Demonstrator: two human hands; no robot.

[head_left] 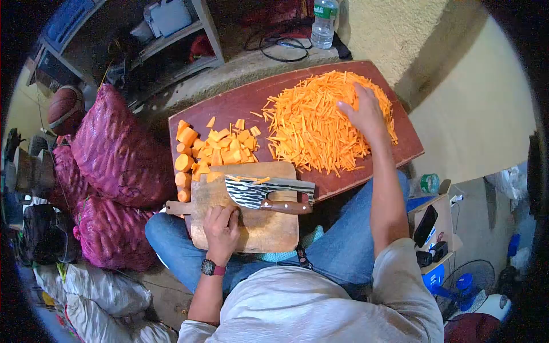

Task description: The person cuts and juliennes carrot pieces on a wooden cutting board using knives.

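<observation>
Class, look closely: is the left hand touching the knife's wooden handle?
Apart. The head view shows a bare patch of the cutting board between the left hand and the knife's wooden handle.

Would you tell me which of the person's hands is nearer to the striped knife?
Left: the left hand rests on the cutting board near the knife; the right hand is farther off, at the orange strips.

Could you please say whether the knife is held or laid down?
Laid down: the knife lies flat on the board, and neither the left hand nor right hand holds it.
</observation>
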